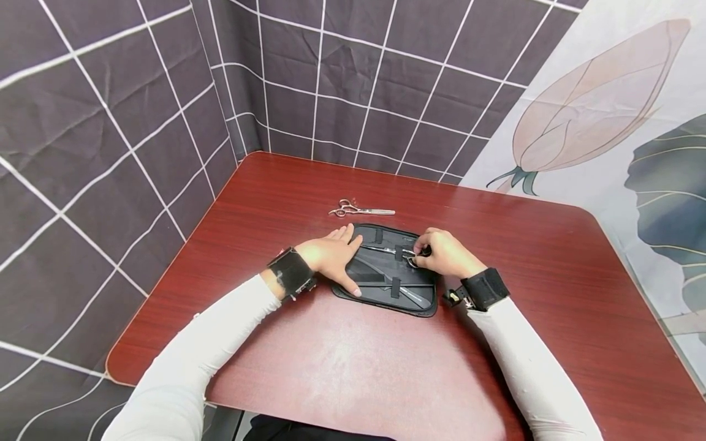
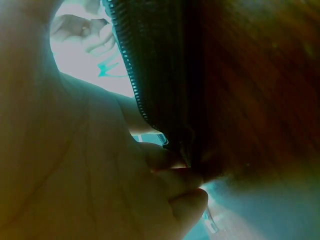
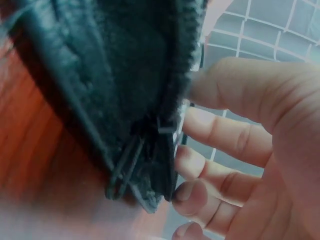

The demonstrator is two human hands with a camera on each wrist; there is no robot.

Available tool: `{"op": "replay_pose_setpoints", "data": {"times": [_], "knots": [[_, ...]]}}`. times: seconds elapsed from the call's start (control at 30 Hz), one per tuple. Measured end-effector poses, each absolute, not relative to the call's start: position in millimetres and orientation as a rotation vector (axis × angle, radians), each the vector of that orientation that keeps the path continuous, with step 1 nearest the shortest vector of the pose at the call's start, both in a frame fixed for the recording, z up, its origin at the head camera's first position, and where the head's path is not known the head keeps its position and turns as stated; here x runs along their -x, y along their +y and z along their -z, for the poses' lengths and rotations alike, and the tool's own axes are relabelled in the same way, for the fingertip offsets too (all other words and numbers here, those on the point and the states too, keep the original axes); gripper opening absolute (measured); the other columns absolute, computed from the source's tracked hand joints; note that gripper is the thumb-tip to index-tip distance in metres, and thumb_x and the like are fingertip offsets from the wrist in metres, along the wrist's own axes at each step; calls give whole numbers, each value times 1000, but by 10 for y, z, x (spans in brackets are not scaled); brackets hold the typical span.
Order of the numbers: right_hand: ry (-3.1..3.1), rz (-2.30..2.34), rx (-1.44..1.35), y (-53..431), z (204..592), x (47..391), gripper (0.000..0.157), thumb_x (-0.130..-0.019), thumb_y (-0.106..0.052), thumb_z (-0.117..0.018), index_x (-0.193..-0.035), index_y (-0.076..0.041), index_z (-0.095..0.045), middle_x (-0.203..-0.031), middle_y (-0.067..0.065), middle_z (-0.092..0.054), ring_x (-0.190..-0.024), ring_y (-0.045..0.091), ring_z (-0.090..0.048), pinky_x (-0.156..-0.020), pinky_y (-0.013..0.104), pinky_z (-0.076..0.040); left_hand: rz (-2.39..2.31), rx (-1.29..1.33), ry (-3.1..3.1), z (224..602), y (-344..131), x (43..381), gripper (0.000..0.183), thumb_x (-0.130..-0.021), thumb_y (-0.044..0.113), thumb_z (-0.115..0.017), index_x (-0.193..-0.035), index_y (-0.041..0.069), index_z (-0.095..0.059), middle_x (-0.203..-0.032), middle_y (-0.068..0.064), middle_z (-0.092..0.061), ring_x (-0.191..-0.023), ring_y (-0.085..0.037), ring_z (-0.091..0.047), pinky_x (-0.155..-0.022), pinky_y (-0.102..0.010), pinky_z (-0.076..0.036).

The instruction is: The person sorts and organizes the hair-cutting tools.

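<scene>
A black zip case (image 1: 386, 309) lies unfolded on the table, its zipper teeth visible in both wrist views. My left hand (image 1: 333, 257) rests with fingers spread over its left edge. In the case's upper part lies a pair of scissors (image 1: 380, 248), its blades under a small black strap. My right hand (image 1: 448, 254) pinches the scissors' finger rings at the case's right side; the fingertips partly cover them. Below, a long slim tool with a grey end (image 1: 415, 298) sits under another strap (image 1: 395, 288). In the right wrist view, the case wall hides the scissors.
Thinning scissors (image 1: 364, 211) lie on the red-brown table (image 1: 496, 245) just behind the case, handles to the left. Dark checked cloth (image 1: 353, 73) hangs at the back and left, and a floral cloth (image 1: 595, 104) at the right.
</scene>
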State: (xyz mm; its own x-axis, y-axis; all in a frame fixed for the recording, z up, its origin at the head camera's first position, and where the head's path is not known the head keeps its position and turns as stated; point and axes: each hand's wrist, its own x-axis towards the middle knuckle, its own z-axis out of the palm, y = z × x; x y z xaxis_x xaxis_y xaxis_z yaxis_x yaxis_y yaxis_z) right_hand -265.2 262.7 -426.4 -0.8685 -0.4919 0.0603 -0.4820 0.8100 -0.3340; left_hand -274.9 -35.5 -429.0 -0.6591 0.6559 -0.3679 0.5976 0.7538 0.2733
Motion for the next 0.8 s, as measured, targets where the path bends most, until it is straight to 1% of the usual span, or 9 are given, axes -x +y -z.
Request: {"op": "replay_pose_setpoints", "data": {"times": [0.13,0.23,0.33,0.43,0.5,0.67,0.8], "knots": [[2941,561,813,2743,4237,2666,14,-94,-7,-65,-94,-5,-80,-95,9,-73,-89,24,-66,-82,42,-54,-178,-958,2500,4291,-342,2755,134,-75,75,-77,-166,3,-11,-171,-30,5,-162,-40,1,-133,-43,-5],[2943,574,775,2821,4201,2663,20,-98,-4,-60,-100,-2,-80,-98,11,-77,-93,25,-69,-86,46,-56,-166,-960,2501,4296,-339,2762,133,-76,75,-76,-167,3,-10,-171,-29,5,-162,-39,1,-133,-42,-5],[2930,596,725,2860,4160,2661,20,-99,-4,-60,-102,-2,-79,-97,10,-78,-88,22,-67,-80,41,-55,-158,-960,2506,4297,-342,2765,133,-76,75,-76,-167,3,-11,-171,-29,4,-162,-39,0,-133,-42,-5],[2917,612,688,2874,4128,2660,19,-99,-4,-61,-102,-3,-79,-94,8,-78,-81,19,-63,-73,34,-51,-170,-957,2504,4287,-346,2759,133,-75,74,-77,-167,3,-11,-171,-30,4,-162,-40,0,-133,-42,-5],[2906,616,675,2874,4113,2662,19,-99,-3,-60,-102,-3,-79,-92,8,-77,-78,17,-61,-70,32,-49,-174,-955,2503,4282,-347,2755,133,-75,74,-77,-166,3,-11,-171,-30,4,-162,-40,0,-133,-43,-6],[2894,616,663,2868,4097,2658,21,-96,0,-58,-101,-3,-78,-89,8,-76,-74,16,-61,-67,30,-48,-183,-949,2503,4281,-355,2748,133,-75,74,-78,-167,3,-12,-171,-29,4,-162,-39,0,-133,-43,-6],[2940,612,706,2828,4106,2635,15,-93,-2,-65,-99,-3,-78,-87,6,-74,-75,16,-61,-68,31,-49,-189,-946,2502,4294,-359,2751,133,-75,75,-77,-167,4,-11,-172,-29,4,-162,-39,0,-133,-43,-6]]}}
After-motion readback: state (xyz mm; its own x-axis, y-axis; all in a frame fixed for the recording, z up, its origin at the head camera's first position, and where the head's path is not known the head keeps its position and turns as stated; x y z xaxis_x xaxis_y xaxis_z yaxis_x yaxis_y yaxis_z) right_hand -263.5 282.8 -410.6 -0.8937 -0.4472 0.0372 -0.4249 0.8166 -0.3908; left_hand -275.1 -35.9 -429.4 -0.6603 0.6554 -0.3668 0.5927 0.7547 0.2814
